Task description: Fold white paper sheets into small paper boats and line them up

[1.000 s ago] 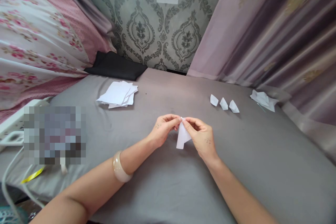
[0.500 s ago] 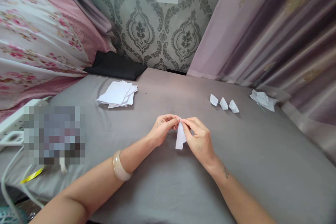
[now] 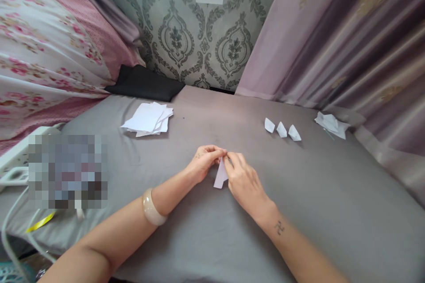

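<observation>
Both hands meet over the middle of a grey bedsheet point(image 3: 315, 212). My left hand point(image 3: 203, 164) pinches the top of a small folded white paper piece point(image 3: 220, 177). My right hand point(image 3: 244, 183) lies across the paper's right side, fingers closed on its upper edge, back of the hand turned up. The paper's lower corner pokes out below, between the two hands. A pale bangle point(image 3: 150, 208) sits on my left wrist.
A stack of white paper sheets point(image 3: 148, 119) lies at the back left. Three small folded paper pieces point(image 3: 282, 129) stand in a row at the back right, with crumpled white scraps point(image 3: 332, 124) beyond. A black cloth point(image 3: 144, 83) lies against the patterned wall. Curtains hang left and right.
My right hand has rolled over the paper and shifted left, covering more of it. The paper has tilted and dropped lower toward the sheet. My left hand has barely moved.
</observation>
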A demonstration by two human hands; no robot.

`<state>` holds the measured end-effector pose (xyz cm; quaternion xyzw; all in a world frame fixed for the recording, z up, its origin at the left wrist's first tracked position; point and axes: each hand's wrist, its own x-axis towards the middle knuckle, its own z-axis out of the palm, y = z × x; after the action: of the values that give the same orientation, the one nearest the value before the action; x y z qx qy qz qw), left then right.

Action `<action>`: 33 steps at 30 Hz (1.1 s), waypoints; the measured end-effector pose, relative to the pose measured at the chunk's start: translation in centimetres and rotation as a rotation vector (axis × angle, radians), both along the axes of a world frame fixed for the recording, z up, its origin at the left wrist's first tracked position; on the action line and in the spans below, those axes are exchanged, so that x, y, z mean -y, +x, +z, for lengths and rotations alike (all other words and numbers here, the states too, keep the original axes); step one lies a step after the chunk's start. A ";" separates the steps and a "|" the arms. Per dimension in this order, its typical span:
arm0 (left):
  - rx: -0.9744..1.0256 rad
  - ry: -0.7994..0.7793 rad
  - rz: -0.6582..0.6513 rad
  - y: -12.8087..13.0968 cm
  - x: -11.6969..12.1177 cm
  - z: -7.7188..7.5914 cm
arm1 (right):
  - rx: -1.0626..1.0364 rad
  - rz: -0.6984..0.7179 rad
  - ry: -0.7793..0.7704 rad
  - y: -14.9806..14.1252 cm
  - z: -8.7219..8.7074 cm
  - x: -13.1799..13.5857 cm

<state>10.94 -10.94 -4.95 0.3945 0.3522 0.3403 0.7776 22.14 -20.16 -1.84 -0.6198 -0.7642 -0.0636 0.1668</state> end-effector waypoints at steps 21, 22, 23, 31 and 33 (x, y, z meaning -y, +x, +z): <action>-0.023 0.192 -0.043 0.4 0.1 -0.2 | -1.547 -0.269 -0.491 2.4 -0.7 -2.1; -0.040 0.215 -0.063 0.3 0.1 -0.2 | -1.559 -0.277 -0.510 2.6 -0.7 -2.2; -0.070 0.258 -0.076 0.2 0.0 -0.1 | -1.576 -0.290 -0.530 2.8 -0.7 -2.2; -0.265 1.316 0.017 -1.2 0.5 0.8 | -1.843 -0.295 -0.665 4.0 0.2 -2.5; -0.240 1.533 0.004 -1.3 0.5 0.6 | -1.878 -0.264 -0.715 4.1 0.1 -2.5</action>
<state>9.68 -11.48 -4.36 0.8558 0.1008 0.4452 0.2433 26.24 -17.65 -1.72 -0.5121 -0.2236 0.6643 0.4965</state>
